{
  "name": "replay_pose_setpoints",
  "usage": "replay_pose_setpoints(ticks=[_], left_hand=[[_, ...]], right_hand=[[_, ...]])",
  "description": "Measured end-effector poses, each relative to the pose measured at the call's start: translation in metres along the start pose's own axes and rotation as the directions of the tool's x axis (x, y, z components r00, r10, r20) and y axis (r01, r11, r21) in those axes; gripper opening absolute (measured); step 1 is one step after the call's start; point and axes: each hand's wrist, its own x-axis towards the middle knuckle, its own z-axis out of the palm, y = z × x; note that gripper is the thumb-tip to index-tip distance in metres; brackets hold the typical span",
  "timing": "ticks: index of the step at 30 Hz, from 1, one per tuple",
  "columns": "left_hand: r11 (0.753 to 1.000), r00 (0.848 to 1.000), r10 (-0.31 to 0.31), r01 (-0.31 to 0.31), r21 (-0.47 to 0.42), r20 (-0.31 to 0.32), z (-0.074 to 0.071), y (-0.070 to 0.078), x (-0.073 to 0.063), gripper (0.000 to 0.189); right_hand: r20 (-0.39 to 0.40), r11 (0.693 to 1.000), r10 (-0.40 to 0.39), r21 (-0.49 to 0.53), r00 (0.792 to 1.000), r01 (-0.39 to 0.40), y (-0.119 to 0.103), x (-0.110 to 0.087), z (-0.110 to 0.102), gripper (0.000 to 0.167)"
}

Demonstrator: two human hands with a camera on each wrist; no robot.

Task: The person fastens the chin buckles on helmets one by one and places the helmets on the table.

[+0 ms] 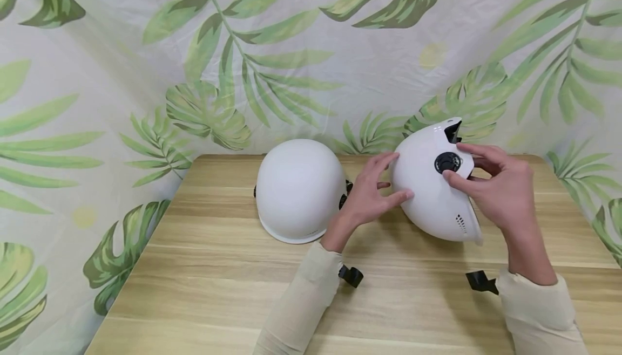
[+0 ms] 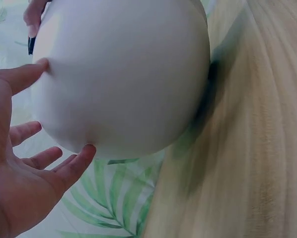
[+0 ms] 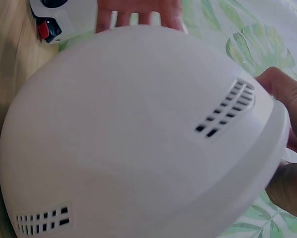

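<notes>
A white helmet [image 1: 430,193] stands tilted on its side on the wooden table [image 1: 218,290], vent slots showing near its rim. My left hand [image 1: 384,188] touches its dome with spread, straight fingers [image 2: 69,166]. My right hand [image 1: 478,182] grips the rim, with the thumb beside the black round knob [image 1: 447,162] and the fingers curled over the edge [image 3: 282,89]. The dome [image 2: 123,74] fills the left wrist view and the vented shell [image 3: 138,139] fills the right wrist view. A second white helmet [image 1: 298,188] rests dome up to the left, untouched.
A leaf-print cloth [image 1: 291,47] hangs behind and around the table. Black wrist camera mounts [image 1: 351,275] sit on both sleeves. Bare wood stretches in front of the helmets and at the left. The table's edges are near on the left and right.
</notes>
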Motion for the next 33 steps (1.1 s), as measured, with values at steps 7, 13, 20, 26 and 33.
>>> replay_pose_setpoints(ticks=[7,13,20,26,33], left_hand=[[0.992,0.994,-0.105,0.105,-0.066,0.013,0.007,-0.013,-0.001,0.084],[0.988,0.991,-0.132,0.128,-0.089,-0.035,0.007,-0.003,-0.004,0.084],[0.994,0.998,-0.023,0.017,-0.105,-0.051,-0.004,0.014,-0.005,0.081],[0.998,0.999,0.027,-0.030,-0.051,-0.047,-0.005,0.012,-0.004,0.083],[0.957,0.992,-0.114,0.126,-0.260,0.061,0.002,-0.017,-0.003,0.085]], right_hand=[[0.004,0.997,0.076,0.031,0.997,-0.076,-0.001,0.000,-0.005,0.055],[0.010,0.981,0.108,0.162,0.994,-0.109,-0.003,0.001,-0.007,0.050],[0.036,0.904,0.189,0.384,0.981,-0.188,-0.003,0.003,-0.011,0.048],[0.057,0.876,0.221,0.427,0.974,-0.224,0.000,0.004,-0.015,0.049],[0.068,0.825,0.254,0.506,0.965,-0.253,0.007,0.009,-0.022,0.046]])
